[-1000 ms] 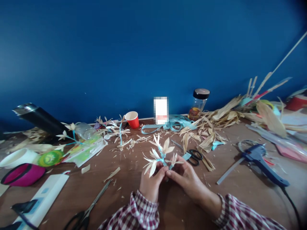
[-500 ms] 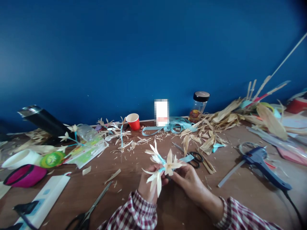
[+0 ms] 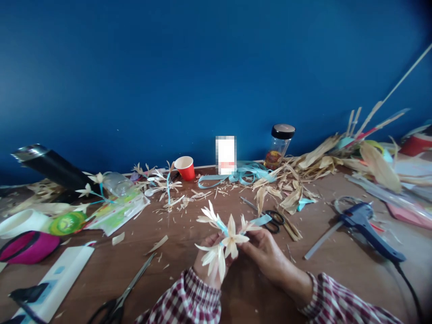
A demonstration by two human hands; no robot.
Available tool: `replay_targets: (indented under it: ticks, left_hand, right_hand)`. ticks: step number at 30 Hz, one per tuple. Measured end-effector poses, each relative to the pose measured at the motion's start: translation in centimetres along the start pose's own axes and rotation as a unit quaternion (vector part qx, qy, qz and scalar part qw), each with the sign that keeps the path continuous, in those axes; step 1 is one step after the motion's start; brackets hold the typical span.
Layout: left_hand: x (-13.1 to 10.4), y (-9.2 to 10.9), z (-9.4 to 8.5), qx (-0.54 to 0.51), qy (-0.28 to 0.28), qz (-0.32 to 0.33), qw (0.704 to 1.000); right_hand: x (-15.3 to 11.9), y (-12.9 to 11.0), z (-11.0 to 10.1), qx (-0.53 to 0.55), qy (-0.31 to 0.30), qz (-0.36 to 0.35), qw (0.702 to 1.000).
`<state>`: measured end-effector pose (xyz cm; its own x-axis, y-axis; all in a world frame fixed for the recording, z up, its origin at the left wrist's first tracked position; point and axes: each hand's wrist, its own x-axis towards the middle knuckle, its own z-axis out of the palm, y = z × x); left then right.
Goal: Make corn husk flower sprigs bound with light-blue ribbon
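Note:
A bunch of pale corn-husk flowers (image 3: 231, 237) with blue-wrapped stems is in front of me, low over the table. My left hand (image 3: 208, 256) is closed round the stems, and the blossoms cover most of its fingers. On the other side, my right hand (image 3: 268, 252) is pinched close against the bunch, its fingertips partly behind petals. A light blue ribbon (image 3: 260, 220) comes out by its thumb and forefinger and points up to the right. Where the ribbon meets the stems is hidden.
Open scissors (image 3: 130, 288) lie at front left near a white power strip (image 3: 67, 274). Another pair (image 3: 275, 220) lies behind my right hand. A blue glue gun (image 3: 367, 227) rests at right. Along the wall are a red paper cup (image 3: 185, 168), a jar (image 3: 278, 148) and dry husks (image 3: 317, 164).
The bunch has turned a little in my hands, so one flower faces me more and another blossom shows at its right. The camera view has shifted slightly.

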<state>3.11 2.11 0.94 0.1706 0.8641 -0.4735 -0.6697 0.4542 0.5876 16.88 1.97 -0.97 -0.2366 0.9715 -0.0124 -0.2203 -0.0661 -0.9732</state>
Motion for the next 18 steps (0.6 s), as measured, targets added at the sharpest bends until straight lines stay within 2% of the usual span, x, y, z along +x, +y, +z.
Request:
replay_targets:
  ticks: [3,6,9,11,13,14,15,16,18]
  left_hand:
    - [-0.2,0.3,0.4,-0.016,-0.003,-0.037,0.999]
    - [-0.3,0.5,0.7,-0.014,-0.005,-0.032,0.999]
    - [-0.2,0.1,0.8,-0.012,0.038,-0.041,0.998]
    - [-0.1,-0.3,0.5,0.031,0.066,-0.017,0.997]
    - [0.0,-0.5,0.0,0.152,0.056,0.057,0.985]
    - [0.0,-0.5,-0.2,0.242,0.042,0.114,0.963]
    - [0.0,-0.3,-0.5,0.325,0.038,0.193,0.925]
    - [-0.1,-0.1,-0.7,0.398,0.042,0.279,0.873]
    - [-0.1,0.6,-1.1,0.497,0.066,0.449,0.74]
  right_hand:
    - [0.0,0.1,-0.2,0.004,-0.007,-0.008,1.0]
    - [0.0,0.3,-0.4,0.002,-0.012,-0.008,1.0]
    - [0.2,0.2,-0.3,0.02,-0.017,0.001,1.0]
    - [0.4,0.0,-0.2,0.063,-0.019,0.019,0.998]
    - [0.5,-0.4,0.0,0.124,-0.022,0.048,0.991]
    - [0.5,-0.6,0.0,0.154,-0.023,0.062,0.986]
    - [0.6,-0.7,0.0,0.182,-0.024,0.075,0.98]
    - [0.5,-0.8,0.0,0.204,-0.026,0.085,0.975]
    - [0.4,-0.8,-0.1,0.237,-0.032,0.098,0.966]
